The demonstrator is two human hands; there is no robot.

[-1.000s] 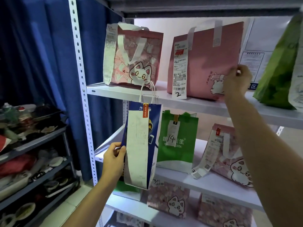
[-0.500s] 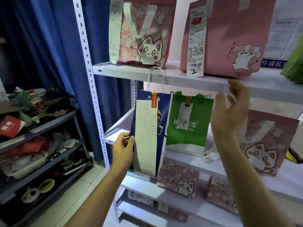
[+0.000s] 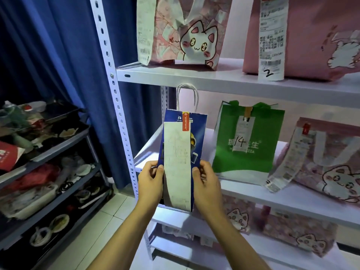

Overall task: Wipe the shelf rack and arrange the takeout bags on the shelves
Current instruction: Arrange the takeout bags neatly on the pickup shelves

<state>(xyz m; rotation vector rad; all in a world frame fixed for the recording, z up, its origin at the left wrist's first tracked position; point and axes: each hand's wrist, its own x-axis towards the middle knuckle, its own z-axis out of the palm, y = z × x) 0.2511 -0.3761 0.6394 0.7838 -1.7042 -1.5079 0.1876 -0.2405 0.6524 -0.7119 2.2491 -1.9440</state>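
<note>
A blue paper takeout bag [image 3: 195,133] with a white twisted handle and a long receipt down its front hangs upright in front of the white shelf rack [image 3: 194,77]. My left hand [image 3: 151,182] grips its left edge and my right hand [image 3: 204,184] grips its right edge, at the level of the middle shelf's left end. A green bag [image 3: 245,147] marked 14 stands on that middle shelf just right of the blue bag. A pink cat-print bag [image 3: 329,162] stands further right. On the upper shelf sit a cat-print bag [image 3: 185,34] and a plain pink bag [image 3: 315,36] tagged 2.
Lower shelves hold more pink cat-print bags [image 3: 298,232]. The rack's perforated upright post [image 3: 115,94] runs down beside a blue curtain [image 3: 58,51]. A dark cart [image 3: 44,172] with dishes and clutter stands at the left. Pale floor tiles [image 3: 93,230] lie below.
My right hand left the pink bag on the upper shelf, came down and took the blue bag's right edge. The view tilted down and closer; my left hand kept its hold.
</note>
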